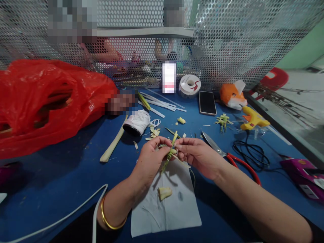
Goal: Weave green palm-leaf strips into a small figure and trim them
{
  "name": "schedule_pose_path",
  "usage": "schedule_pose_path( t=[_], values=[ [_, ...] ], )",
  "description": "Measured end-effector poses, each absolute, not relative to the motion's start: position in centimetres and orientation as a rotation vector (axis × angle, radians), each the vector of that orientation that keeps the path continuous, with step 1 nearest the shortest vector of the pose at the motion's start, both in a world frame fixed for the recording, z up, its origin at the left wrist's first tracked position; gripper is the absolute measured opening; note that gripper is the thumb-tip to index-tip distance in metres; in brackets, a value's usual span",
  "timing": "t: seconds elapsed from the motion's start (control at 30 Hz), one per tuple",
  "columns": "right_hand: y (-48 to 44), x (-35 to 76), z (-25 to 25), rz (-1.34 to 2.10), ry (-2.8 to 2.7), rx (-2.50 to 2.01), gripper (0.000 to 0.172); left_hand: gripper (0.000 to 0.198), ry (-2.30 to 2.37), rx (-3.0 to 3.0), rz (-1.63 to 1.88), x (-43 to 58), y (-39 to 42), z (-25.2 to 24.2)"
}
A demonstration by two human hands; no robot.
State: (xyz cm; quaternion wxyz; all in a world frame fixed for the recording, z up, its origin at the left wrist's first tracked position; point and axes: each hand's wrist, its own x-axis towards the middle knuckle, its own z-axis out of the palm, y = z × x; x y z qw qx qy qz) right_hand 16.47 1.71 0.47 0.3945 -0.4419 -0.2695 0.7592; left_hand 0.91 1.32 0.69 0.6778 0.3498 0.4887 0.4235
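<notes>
My left hand (153, 153) pinches one side of a small green figure of tied plant strips (170, 154), its thumb against the fingers. From the other side my right hand (193, 152) grips the same piece near its top, thumb and index finger together. Thin pale strips stick out between the hands; parts of the figure are hidden by fingers. Below them lies a white sheet (164, 216) with a cut pale-yellow stalk piece (165, 193) on it. A pair of scissors (214, 143) with red handles lies just beyond my right wrist. A similar green figure (223, 122) rests farther right.
On the blue table are a white thread bundle (139, 121), a long pale stalk (113, 143), white strips (162, 103), a ribbon spool (189, 84) and a dark phone (207, 103). A yellow glue gun (254, 118) with a black cable stands right; a red bag (55, 104) fills the left.
</notes>
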Motion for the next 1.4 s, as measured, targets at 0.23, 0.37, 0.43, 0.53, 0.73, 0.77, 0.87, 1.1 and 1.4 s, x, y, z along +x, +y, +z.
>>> schedule_pose_path(
  t=[0.23,0.37,0.43,0.53,0.73,0.77,0.87,1.1,1.4],
  values=[
    [1.8,16.5,0.2,1.929,-0.611,-1.08,0.02,0.015,1.128,0.759,0.937,1.0,1.2,1.1],
    [1.7,16.4,0.2,1.869,-0.663,-1.098,0.021,0.018,1.168,0.827,0.974,1.0,1.2,0.9],
    [1.7,16.3,0.3,1.845,-0.695,-1.105,0.021,0.017,1.2,0.881,0.986,0.9,1.3,0.7],
    [1.6,16.2,0.4,1.797,-0.747,-1.118,0.023,0.014,1.224,0.96,0.99,0.9,1.3,0.4],
    [1.6,16.1,0.4,1.774,-0.765,-1.147,0.023,0.013,1.212,1.061,0.969,0.9,1.4,0.0],
    [1.6,16.1,0.4,1.792,-0.745,-1.143,0.023,0.013,1.186,1.035,0.968,0.9,1.5,0.0],
    [1.7,16.1,0.5,1.822,-0.698,-1.136,0.021,0.016,1.082,0.874,0.961,0.9,1.5,-0.1],
    [1.6,16.2,0.2,1.807,-0.725,-1.118,0.02,0.026,1.116,0.876,0.921,0.9,1.3,0.3],
    [1.6,16.2,0.5,1.844,-0.699,-1.131,0.019,0.02,1.087,0.848,0.924,0.9,1.6,-0.3]
  ],
)
